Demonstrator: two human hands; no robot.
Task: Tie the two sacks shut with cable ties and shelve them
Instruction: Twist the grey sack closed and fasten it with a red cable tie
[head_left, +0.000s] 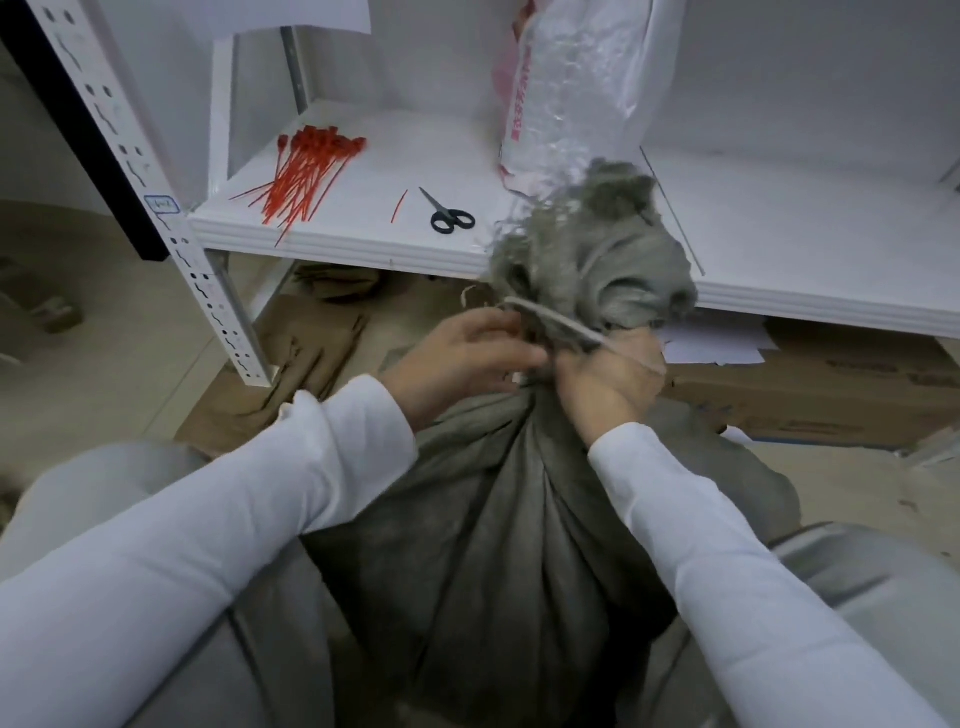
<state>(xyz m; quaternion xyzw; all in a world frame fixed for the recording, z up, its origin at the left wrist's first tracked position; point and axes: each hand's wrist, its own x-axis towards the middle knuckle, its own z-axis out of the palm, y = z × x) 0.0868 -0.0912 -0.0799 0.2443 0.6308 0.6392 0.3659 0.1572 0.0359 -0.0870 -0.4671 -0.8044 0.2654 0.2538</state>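
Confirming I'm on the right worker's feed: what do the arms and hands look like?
The left sleeve and right sleeve are long, plain white, unmarked, ending at the wrists. The left hand and right hand are bare: no gloves, watch or rings visible.

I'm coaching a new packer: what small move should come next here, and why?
Probably let the right hand hold the bunched neck of the grey sack and send the left hand to the red cable ties on the shelf: no red tie shows round the neck.

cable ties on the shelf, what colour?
Red. The cable ties lie in a loose pile on the white shelf, head view.
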